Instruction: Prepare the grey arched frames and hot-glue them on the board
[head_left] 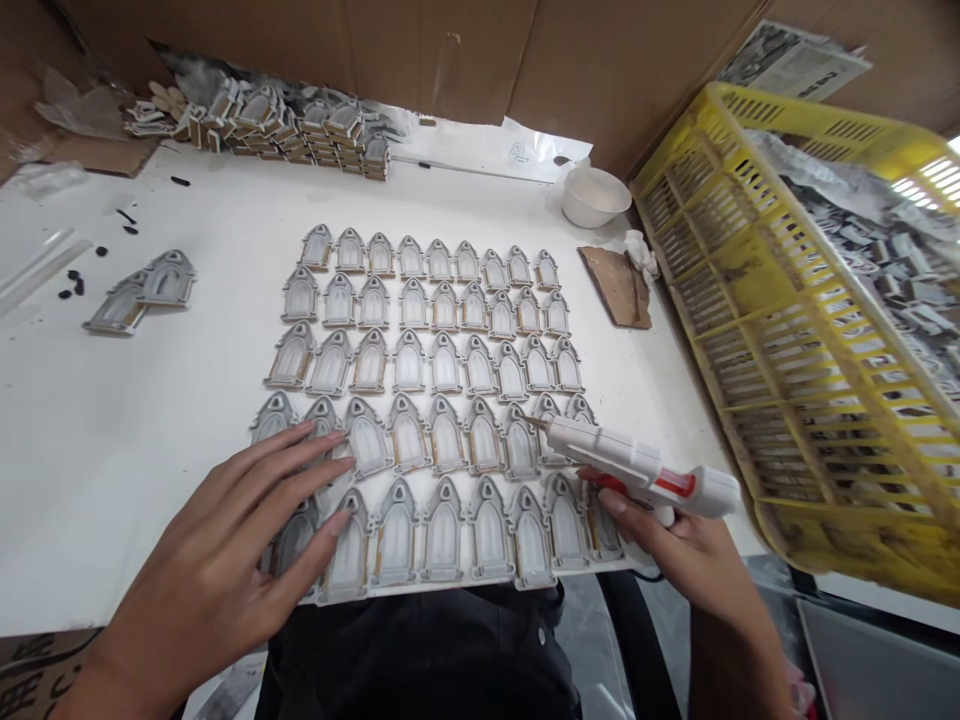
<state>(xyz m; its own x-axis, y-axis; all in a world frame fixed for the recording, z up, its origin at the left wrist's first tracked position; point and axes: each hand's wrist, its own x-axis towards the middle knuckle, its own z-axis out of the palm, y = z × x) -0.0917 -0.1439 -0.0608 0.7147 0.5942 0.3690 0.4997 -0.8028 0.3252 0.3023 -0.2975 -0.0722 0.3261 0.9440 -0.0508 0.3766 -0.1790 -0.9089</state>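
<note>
Rows of small grey arched window-shaped pieces (445, 362) lie face up on the white table. My right hand (675, 545) grips a white and red hot glue gun (637, 462), its thin metal nozzle pointing left over a piece in the second row from the front. My left hand (247, 530) rests over the left end of the two front rows, fingers spread and stretched out. It partly covers several pieces there, and I see nothing held in it.
A yellow plastic crate (739, 330) full of similar pieces stands at the right. Stacked pieces (300, 125) line the cardboard wall at the back left. A white bowl (595, 197) and a cardboard scrap (616, 288) sit back right. Two overlapping pieces (142, 290) lie left.
</note>
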